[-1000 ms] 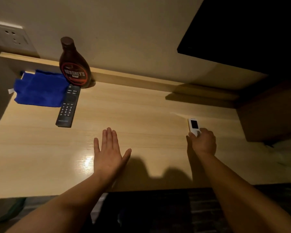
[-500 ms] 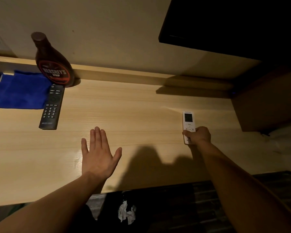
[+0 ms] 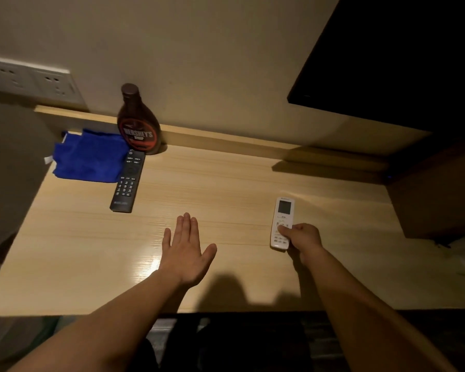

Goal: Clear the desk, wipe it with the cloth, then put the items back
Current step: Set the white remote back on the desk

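Observation:
On the light wooden desk (image 3: pixel 226 189) my right hand (image 3: pixel 302 238) grips the lower end of a white remote with a small screen (image 3: pixel 282 218), which lies flat on the right side. My left hand (image 3: pixel 185 253) rests flat and open on the desk's middle, holding nothing. At the back left lies a folded blue cloth (image 3: pixel 89 157). A black TV remote (image 3: pixel 128 183) lies beside the cloth, overlapping its right edge. A brown chocolate syrup bottle (image 3: pixel 137 124) stands upright against the wall behind the black remote.
A dark TV screen (image 3: pixel 400 57) hangs at the upper right. A brown cabinet or box (image 3: pixel 440 189) borders the desk's right end. Wall sockets (image 3: pixel 30 79) sit at the upper left. The desk's front edge runs just below my forearms.
My right hand has pulled the white remote slightly toward me, exposing more of it. The view swung left and back right. My left hand stays flat on the desk.

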### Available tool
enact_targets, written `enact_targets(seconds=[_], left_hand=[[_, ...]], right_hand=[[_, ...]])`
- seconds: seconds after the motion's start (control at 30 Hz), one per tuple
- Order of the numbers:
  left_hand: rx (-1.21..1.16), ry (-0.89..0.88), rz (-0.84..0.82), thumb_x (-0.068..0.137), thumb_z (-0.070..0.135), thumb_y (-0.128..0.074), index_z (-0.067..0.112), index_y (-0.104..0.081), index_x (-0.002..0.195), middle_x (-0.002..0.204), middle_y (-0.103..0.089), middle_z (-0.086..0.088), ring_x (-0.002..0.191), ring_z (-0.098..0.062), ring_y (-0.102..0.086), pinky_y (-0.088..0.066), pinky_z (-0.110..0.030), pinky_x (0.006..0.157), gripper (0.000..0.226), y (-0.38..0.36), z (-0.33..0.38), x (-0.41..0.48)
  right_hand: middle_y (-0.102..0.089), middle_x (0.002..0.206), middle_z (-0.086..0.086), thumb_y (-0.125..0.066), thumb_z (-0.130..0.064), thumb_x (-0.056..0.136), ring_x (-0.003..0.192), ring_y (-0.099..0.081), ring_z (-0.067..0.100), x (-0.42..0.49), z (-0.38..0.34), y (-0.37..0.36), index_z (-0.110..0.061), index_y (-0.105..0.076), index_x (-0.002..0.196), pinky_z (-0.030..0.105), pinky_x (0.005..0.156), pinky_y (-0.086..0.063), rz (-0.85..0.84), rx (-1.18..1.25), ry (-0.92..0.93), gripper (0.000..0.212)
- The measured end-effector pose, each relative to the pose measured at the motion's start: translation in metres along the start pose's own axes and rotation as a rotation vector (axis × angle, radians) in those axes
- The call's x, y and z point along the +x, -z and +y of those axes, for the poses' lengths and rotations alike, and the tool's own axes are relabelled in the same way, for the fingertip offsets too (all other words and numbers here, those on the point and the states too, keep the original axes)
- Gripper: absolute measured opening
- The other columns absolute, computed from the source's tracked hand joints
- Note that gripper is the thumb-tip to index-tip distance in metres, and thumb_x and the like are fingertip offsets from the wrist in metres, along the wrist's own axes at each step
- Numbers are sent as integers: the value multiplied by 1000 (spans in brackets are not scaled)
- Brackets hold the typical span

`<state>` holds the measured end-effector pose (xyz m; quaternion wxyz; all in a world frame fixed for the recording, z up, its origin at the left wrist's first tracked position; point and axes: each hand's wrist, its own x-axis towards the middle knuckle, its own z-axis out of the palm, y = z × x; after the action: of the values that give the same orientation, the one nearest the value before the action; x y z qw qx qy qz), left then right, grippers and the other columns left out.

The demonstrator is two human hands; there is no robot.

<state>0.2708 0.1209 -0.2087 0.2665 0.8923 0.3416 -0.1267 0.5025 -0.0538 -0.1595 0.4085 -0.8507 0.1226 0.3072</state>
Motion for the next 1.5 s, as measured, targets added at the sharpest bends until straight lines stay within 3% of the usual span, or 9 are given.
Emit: enact_targets(seconds=[0.13,0.33,0.43,0.57,0.67,0.77,1.1,1.37,1.5], left_hand=[[-201,-31,223,100,58,-35,11,-37,155,171,-20,-7,156,-22,-18,-20,-45,125,73,31,-22,-9],[-292,200,595,98,41,-56,10,-48,136,144,-47,-10,133,-28,-46,-34,-48,113,50,49,-85,-22],[-256,319,585,98,51,-49,10,-40,144,151,-39,-11,142,-30,-38,-28,-51,120,61,55,-119,-20],[-109,429,392,99,73,-20,11,4,164,173,7,-10,160,-26,11,8,-48,126,93,52,-155,-12],[-21,459,289,94,79,-7,10,19,161,170,24,-10,157,-25,22,8,-51,128,99,48,-168,-7],[61,476,299,93,78,-3,8,17,160,171,17,-12,159,-27,12,1,-52,128,99,45,-168,-5],[22,427,323,90,74,-27,-1,-34,157,166,-29,-21,152,-36,-33,-21,-58,121,101,42,-171,-2],[47,415,316,88,73,-26,-3,-37,155,163,-34,-24,149,-39,-37,-25,-59,118,102,41,-172,0],[100,451,286,95,74,-22,0,-23,160,169,-20,-21,156,-36,-24,-18,-58,122,99,42,-170,-2]], right_hand=[[-74,108,22,-83,-7,86,91,-74,33,-28,-22,-57,7,-62,106,35,64,-59,-134,91,7,32],[-75,100,16,-85,-9,84,77,-73,23,-59,-58,-154,-5,-57,87,26,55,-56,-233,24,144,29],[-75,97,14,-87,-11,83,81,-73,25,-67,-71,-197,-9,-54,81,32,62,-58,-255,-11,179,32],[-76,98,13,-90,-16,79,89,-74,30,-69,-85,-249,-13,-55,77,47,84,-63,-272,-67,190,35],[-76,96,12,-92,-20,76,89,-74,32,-67,-92,-279,-15,-56,76,50,86,-62,-270,-95,194,36],[-76,96,12,-92,-21,75,88,-75,33,-67,-98,-299,-15,-56,78,51,84,-63,-259,-105,194,37],[-76,90,10,-89,-21,79,86,-74,32,-69,-107,-321,-17,-51,72,53,82,-62,-212,-178,242,39],[-76,101,8,-89,-25,79,90,-74,30,-71,-103,-326,-21,-53,80,49,85,-61,-163,-235,315,36],[-74,110,10,-86,-29,83,98,-71,30,-76,-103,-322,-14,-61,95,48,90,-59,-154,-292,358,32]])
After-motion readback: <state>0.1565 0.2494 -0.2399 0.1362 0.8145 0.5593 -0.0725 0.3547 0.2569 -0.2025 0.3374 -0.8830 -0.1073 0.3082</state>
